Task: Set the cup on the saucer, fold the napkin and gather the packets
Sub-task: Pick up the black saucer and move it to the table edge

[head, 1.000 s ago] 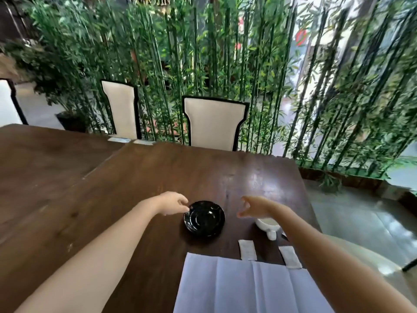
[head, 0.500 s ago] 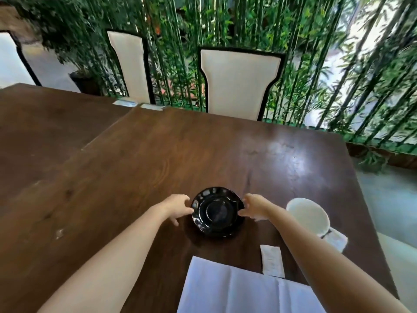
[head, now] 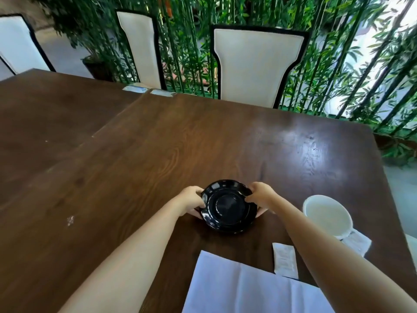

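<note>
The left hand (head: pixel 191 201) grips the left rim of the saucer (head: pixel 229 206), fingers curled around its edge. The saucer is glossy black and round, with a sunken centre ring, sitting on the dark wooden table (head: pixel 158 154). The right hand (head: pixel 261 196) clasps its right rim the same way. Nearer the person lies an unfolded white napkin (head: pixel 243 288), a white packet (head: pixel 284 260) just beside its far edge. Further right stands the white cup (head: pixel 327 214), empty, resting partly on a second packet (head: pixel 357 241).
</note>
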The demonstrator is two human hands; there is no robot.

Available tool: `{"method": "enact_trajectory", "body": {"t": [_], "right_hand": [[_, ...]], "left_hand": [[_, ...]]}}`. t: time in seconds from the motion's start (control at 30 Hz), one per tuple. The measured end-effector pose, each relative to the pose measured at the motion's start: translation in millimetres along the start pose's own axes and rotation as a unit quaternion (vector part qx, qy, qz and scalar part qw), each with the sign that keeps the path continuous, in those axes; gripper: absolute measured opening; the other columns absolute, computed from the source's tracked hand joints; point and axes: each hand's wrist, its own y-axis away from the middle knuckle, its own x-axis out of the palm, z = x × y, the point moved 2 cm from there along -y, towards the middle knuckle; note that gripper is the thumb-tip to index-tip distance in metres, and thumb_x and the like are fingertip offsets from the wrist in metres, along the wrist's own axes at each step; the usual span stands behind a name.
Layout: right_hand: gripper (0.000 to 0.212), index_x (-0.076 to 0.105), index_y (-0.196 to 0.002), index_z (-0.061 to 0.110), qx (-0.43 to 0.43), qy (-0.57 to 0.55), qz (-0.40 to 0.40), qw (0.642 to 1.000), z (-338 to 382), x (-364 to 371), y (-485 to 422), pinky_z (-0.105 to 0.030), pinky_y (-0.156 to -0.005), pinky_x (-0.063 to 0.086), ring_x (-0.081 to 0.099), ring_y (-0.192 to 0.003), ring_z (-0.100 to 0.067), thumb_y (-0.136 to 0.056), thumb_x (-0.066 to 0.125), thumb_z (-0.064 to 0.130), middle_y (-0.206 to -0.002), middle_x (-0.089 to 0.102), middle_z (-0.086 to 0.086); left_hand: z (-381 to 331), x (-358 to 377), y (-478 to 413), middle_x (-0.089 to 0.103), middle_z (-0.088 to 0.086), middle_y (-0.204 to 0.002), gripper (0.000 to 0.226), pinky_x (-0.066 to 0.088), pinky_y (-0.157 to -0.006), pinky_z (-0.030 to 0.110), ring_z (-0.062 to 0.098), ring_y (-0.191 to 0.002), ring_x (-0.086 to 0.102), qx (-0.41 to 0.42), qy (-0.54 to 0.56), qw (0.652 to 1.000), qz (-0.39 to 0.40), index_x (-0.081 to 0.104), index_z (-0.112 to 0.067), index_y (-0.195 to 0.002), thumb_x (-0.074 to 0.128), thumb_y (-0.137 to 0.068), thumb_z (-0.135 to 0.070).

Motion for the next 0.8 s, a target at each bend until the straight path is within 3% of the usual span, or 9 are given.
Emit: {"method": "enact_trajectory", "body": {"t": [0.1, 0.2, 0.33, 0.47, 0.57, 0.7, 0.8], "right_hand": [[0.033, 0.05, -0.119, 0.006, -0.005, -0.016, 0.016, 1.0, 5, 2, 10, -0.038, -0.048, 0.06, 0.066, -0.086, -0.035, -0.088, 0.057, 0.004, -0.112, 0.054, -0.011], [0.034, 0.051, -0.122, 0.003, -0.022, -0.043, 0.035, 0.998, 17, 7, 24, -0.034, -0.047, 0.06, 0.069, -0.066, -0.027, -0.089, 0.051, 0.0, -0.093, 0.062, -0.012], [0.032, 0.055, -0.119, 0.003, -0.045, -0.063, 0.051, 0.996, 41, 26, 47, -0.037, -0.055, 0.062, 0.071, -0.08, -0.035, -0.088, 0.049, -0.004, -0.111, 0.064, -0.023], [0.023, 0.063, -0.107, 0.002, -0.08, -0.072, 0.072, 0.992, 69, 64, 73, -0.035, -0.057, 0.062, 0.073, -0.075, -0.031, -0.088, 0.052, -0.004, -0.096, 0.071, -0.023], [0.02, 0.066, -0.103, 0.004, -0.103, -0.085, 0.096, 0.986, 92, 104, 89, -0.033, -0.055, 0.062, 0.072, -0.062, -0.023, -0.088, 0.055, -0.002, -0.082, 0.072, -0.017], [0.018, 0.069, -0.102, 0.004, -0.137, -0.072, 0.149, 0.977, 125, 176, 112, -0.029, -0.051, 0.06, 0.071, -0.057, -0.018, -0.088, 0.058, -0.001, -0.073, 0.072, -0.012], [0.021, 0.07, -0.102, 0.006, -0.156, -0.046, 0.195, 0.967, 146, 237, 129, -0.03, -0.057, 0.061, 0.071, -0.065, -0.02, -0.088, 0.057, -0.002, -0.081, 0.071, -0.012]], "left_hand": [[6, -7, 11, 0.059, 0.016, -0.118, 0.051, 0.059, -0.074, 0.041, 0.031, -0.105, 0.06, 0.001, 0.027, 1.0, -0.003, 0.054, -0.007, -0.124, 0.051, -0.079, 0.018], [15, -23, 26, 0.063, 0.015, -0.113, 0.05, 0.059, -0.071, 0.037, 0.028, -0.102, 0.063, -0.002, 0.066, 0.998, -0.02, 0.059, -0.007, -0.119, 0.053, -0.077, 0.018], [36, -50, 57, 0.067, 0.005, -0.097, 0.046, 0.061, -0.065, 0.032, 0.017, -0.083, 0.068, 0.0, 0.124, 0.992, -0.034, 0.061, -0.008, -0.114, 0.053, -0.078, 0.019], [75, -84, 99, 0.058, 0.01, -0.126, 0.05, 0.061, -0.063, 0.032, 0.021, -0.093, 0.067, 0.008, 0.193, 0.981, -0.03, 0.054, -0.005, -0.123, 0.053, -0.079, 0.019], [117, -110, 139, 0.055, 0.01, -0.13, 0.055, 0.06, -0.061, 0.03, 0.021, -0.094, 0.067, 0.003, 0.243, 0.968, -0.063, 0.049, -0.005, -0.13, 0.055, -0.08, 0.017], [186, -136, 200, 0.064, 0.008, -0.108, 0.049, 0.059, -0.056, 0.027, 0.018, -0.083, 0.067, -0.011, 0.313, 0.941, -0.124, 0.053, -0.005, -0.124, 0.056, -0.08, 0.016], [245, -147, 246, 0.066, 0.007, -0.097, 0.046, 0.061, -0.059, 0.03, 0.02, -0.083, 0.067, -0.03, 0.379, 0.908, -0.176, 0.054, -0.006, -0.118, 0.057, -0.078, 0.017]]}}
